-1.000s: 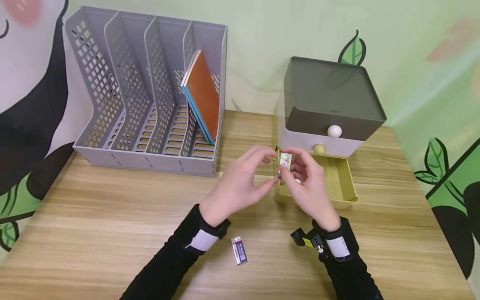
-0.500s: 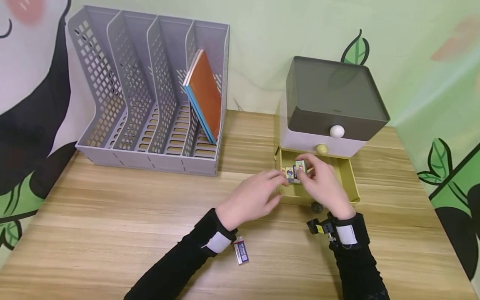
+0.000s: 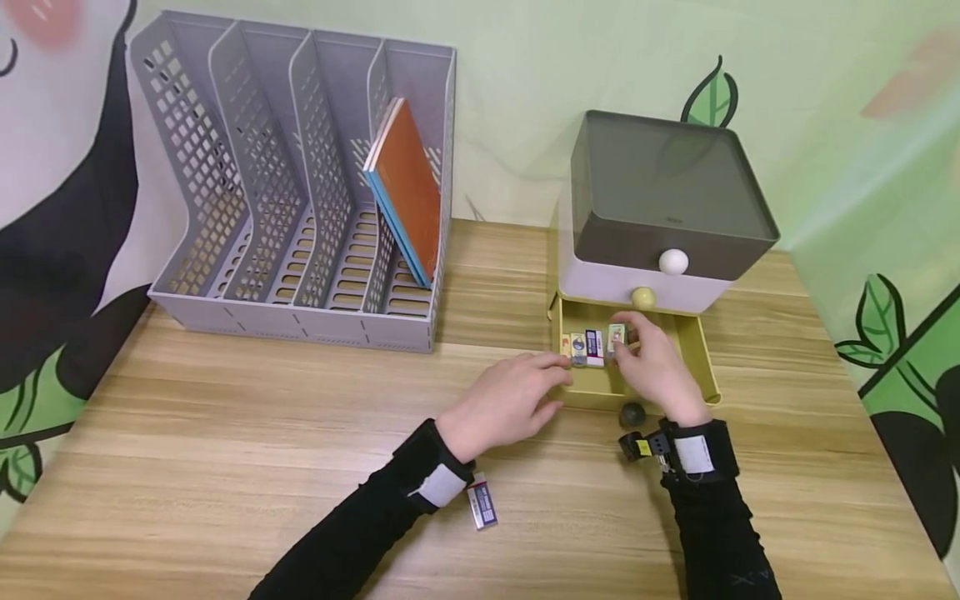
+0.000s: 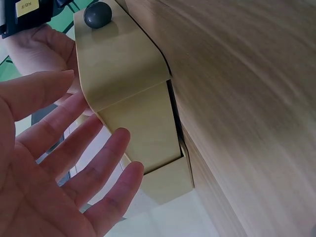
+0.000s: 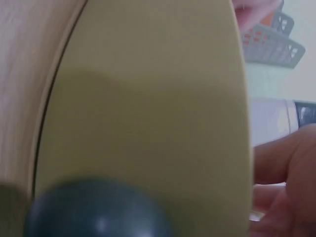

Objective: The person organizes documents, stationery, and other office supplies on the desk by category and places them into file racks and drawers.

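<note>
In the head view, my right hand [image 3: 660,367] reaches into the pulled-out yellow drawer [image 3: 697,354] and pinches a small green eraser [image 3: 617,335] between thumb and fingers. To its left, a blue-and-white eraser [image 3: 594,348] and a yellow eraser with a dark picture [image 3: 578,350] lie side by side in the drawer, with a sliver of another at the left wall. My left hand [image 3: 506,400] is spread loosely, fingertips at the drawer's left front corner. The left wrist view shows that hand's fingers [image 4: 106,165] apart and holding nothing, beside the drawer's outer wall.
One wrapped eraser [image 3: 482,502] lies on the wooden table [image 3: 225,467] near my left wrist. A dark round knob [image 3: 632,415] sticks out of the drawer front. Above the drawer stands the dark-topped cabinet [image 3: 671,175]. A grey file rack [image 3: 300,325] holding thin books [image 3: 411,192] is at the back left.
My right hand has carried the green eraser from between both hands down into the drawer, then rightward. My left hand has drawn back and down, uncovering the erasers at the drawer's left.
</note>
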`<state>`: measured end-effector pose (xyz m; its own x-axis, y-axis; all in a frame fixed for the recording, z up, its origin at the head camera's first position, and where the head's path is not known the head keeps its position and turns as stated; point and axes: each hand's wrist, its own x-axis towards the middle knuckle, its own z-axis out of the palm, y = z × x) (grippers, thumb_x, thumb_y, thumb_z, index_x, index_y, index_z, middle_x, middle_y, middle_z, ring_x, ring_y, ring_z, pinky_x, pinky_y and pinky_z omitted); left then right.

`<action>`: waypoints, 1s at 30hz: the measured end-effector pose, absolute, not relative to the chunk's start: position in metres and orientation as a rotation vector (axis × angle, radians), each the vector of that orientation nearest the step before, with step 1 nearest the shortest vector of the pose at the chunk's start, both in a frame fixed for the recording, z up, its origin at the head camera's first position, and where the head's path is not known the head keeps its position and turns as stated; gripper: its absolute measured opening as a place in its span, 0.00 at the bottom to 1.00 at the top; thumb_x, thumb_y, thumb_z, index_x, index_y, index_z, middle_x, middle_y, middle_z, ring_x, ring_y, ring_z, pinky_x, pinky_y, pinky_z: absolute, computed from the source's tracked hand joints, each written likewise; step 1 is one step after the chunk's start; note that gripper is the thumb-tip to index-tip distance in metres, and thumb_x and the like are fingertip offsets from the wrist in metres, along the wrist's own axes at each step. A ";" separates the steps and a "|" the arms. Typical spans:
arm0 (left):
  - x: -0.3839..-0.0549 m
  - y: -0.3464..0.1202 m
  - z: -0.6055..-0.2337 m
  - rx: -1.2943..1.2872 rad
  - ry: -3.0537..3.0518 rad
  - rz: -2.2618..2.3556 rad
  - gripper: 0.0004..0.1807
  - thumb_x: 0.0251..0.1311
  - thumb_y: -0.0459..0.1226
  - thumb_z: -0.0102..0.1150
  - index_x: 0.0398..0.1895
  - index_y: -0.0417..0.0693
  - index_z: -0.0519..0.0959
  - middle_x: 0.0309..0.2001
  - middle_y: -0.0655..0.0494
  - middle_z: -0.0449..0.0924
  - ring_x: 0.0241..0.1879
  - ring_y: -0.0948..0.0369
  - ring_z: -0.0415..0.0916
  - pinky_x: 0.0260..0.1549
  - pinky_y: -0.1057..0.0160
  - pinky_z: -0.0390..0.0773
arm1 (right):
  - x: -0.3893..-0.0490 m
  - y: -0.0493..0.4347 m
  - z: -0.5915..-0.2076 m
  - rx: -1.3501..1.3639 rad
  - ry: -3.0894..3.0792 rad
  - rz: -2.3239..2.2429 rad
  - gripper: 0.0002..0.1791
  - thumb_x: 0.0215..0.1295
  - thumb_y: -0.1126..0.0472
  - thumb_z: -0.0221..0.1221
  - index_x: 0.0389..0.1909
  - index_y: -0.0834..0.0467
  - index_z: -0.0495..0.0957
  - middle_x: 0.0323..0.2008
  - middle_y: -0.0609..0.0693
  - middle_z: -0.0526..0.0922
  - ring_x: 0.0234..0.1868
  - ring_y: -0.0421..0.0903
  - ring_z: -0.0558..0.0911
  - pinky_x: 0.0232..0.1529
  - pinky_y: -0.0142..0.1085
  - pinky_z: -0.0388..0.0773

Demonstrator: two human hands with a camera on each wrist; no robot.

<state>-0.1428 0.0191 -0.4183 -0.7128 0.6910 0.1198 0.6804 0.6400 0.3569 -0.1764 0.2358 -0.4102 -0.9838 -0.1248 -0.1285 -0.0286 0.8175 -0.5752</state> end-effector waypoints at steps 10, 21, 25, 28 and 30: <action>-0.144 0.017 -0.417 1.167 2.795 0.613 0.17 0.61 0.42 0.57 0.53 0.49 0.77 0.63 0.55 0.71 0.60 0.57 0.71 0.60 0.60 0.71 | -0.176 0.241 -0.411 -0.077 2.784 -0.792 0.28 0.68 0.63 0.43 0.68 0.65 0.53 0.56 0.70 0.71 0.48 0.60 0.76 0.36 0.41 0.77; -0.148 0.004 -0.411 1.132 2.817 0.675 0.15 0.61 0.42 0.57 0.50 0.51 0.78 0.54 0.57 0.77 0.50 0.60 0.78 0.48 0.61 0.79 | -0.170 0.236 -0.403 -0.090 2.818 -0.844 0.26 0.68 0.60 0.43 0.66 0.63 0.58 0.50 0.65 0.77 0.43 0.56 0.79 0.33 0.37 0.77; -0.149 -0.004 -0.407 1.113 2.798 0.675 0.14 0.62 0.43 0.56 0.50 0.52 0.78 0.53 0.57 0.78 0.50 0.59 0.78 0.47 0.60 0.79 | -0.164 0.229 -0.396 -0.159 2.891 -0.860 0.24 0.68 0.59 0.43 0.64 0.61 0.63 0.46 0.63 0.79 0.42 0.55 0.81 0.33 0.38 0.77; -0.149 -0.012 -0.403 1.108 2.790 0.678 0.15 0.62 0.43 0.56 0.50 0.52 0.78 0.51 0.58 0.79 0.48 0.60 0.79 0.46 0.60 0.79 | -0.160 0.219 -0.390 -0.238 2.939 -0.861 0.22 0.68 0.59 0.44 0.61 0.60 0.67 0.43 0.61 0.81 0.40 0.53 0.83 0.33 0.39 0.77; -0.149 -0.018 -0.401 1.110 2.789 0.683 0.15 0.62 0.43 0.57 0.50 0.52 0.78 0.50 0.58 0.79 0.48 0.60 0.79 0.46 0.60 0.79 | -0.157 0.211 -0.387 -0.287 2.962 -0.878 0.20 0.68 0.59 0.46 0.59 0.59 0.69 0.40 0.59 0.82 0.37 0.51 0.83 0.33 0.40 0.78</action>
<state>-0.1492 -0.0176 -0.4013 -0.7385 0.6664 0.1026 0.6385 0.6422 0.4242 -0.1570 0.2109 -0.3871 -0.9821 -0.1878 0.0152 -0.1657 0.8226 -0.5439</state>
